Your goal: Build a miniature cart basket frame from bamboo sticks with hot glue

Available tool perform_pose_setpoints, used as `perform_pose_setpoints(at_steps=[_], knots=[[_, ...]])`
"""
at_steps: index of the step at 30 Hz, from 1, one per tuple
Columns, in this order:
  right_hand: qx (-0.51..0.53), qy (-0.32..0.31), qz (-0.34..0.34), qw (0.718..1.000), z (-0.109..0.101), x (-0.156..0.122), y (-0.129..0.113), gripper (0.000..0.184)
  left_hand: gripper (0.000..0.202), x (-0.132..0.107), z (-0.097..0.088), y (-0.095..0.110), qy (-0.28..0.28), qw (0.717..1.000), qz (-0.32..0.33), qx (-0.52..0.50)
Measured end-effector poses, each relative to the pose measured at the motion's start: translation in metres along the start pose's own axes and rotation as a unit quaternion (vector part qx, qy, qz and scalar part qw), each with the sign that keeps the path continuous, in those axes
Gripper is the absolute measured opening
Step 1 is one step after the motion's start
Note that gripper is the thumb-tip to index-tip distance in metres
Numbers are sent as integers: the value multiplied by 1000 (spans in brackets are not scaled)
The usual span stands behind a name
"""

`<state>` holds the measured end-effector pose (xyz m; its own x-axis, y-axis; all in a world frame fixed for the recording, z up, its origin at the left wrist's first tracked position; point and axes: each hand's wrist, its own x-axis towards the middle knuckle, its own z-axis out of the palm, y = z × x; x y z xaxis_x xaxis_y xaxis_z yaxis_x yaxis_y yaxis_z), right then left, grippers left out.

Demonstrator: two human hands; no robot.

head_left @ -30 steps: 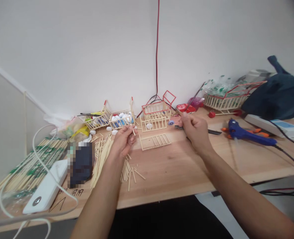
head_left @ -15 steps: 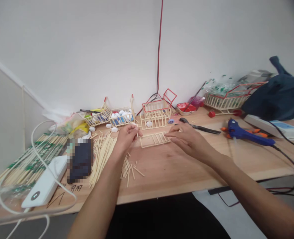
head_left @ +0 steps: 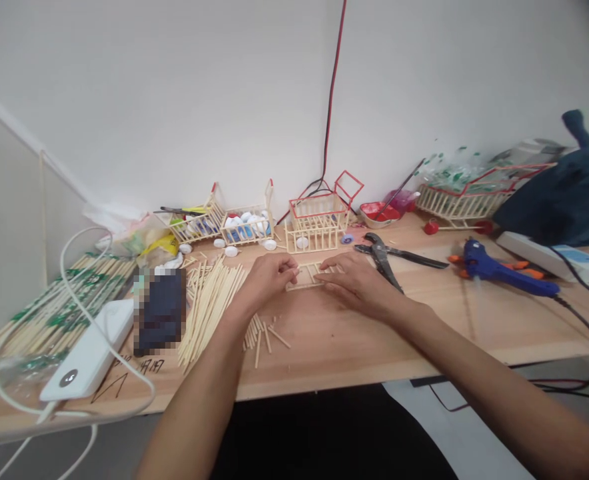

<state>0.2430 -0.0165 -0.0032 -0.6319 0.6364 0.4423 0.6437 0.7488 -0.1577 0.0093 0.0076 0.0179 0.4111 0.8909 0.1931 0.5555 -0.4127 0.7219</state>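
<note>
A small ladder-like frame of thin wooden sticks (head_left: 304, 286) lies flat on the table between my hands. My left hand (head_left: 269, 279) is at its left end, thumb and fingers pinched together. A pale tip, seemingly of a short wooden stick, shows at those fingertips; the rest is hidden. Over the frame's right part lies my right hand (head_left: 357, 283), its fingers stretched out and resting on or just above the rungs. It covers that end of the frame. Just behind stands a small stick-built cart with a red rim (head_left: 314, 230).
Loose wooden sticks (head_left: 212, 303) lie left of my left arm, with cut bits beside them. Pliers (head_left: 382, 257) and a blue glue gun (head_left: 509, 270) are on the right. Behind are a cart of bottle caps (head_left: 247, 230) and a red paint dish (head_left: 379, 215). A white power bank (head_left: 89, 350) lies left.
My left hand has moved right, towards the frame's rungs. My right hand has shifted left over the frame, uncovering more of the pliers. The view has shifted slightly.
</note>
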Motion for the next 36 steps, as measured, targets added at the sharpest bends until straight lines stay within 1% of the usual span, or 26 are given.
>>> perform_pose_setpoints(at_steps=[9,12,17,23,31,36], knots=[[5,-12,5,1000,5,0,1,28,14,1,0,-2,-3,1000,-11,29],[5,-18,8,1000,5,1,1,29,15,1,0,-1,-7,999,-16,38],[-1,-33,14,999,3,3,-1,30,15,1,1,-2,2,999,-12,53],[-2,-34,16,999,3,3,-1,29,15,1,1,-6,5,998,-10,57],[-6,-49,23,999,4,4,-2,31,14,1,0,-4,1,998,-20,61],[6,-35,26,999,5,3,1,32,13,2,2,-4,-2,998,-31,60]])
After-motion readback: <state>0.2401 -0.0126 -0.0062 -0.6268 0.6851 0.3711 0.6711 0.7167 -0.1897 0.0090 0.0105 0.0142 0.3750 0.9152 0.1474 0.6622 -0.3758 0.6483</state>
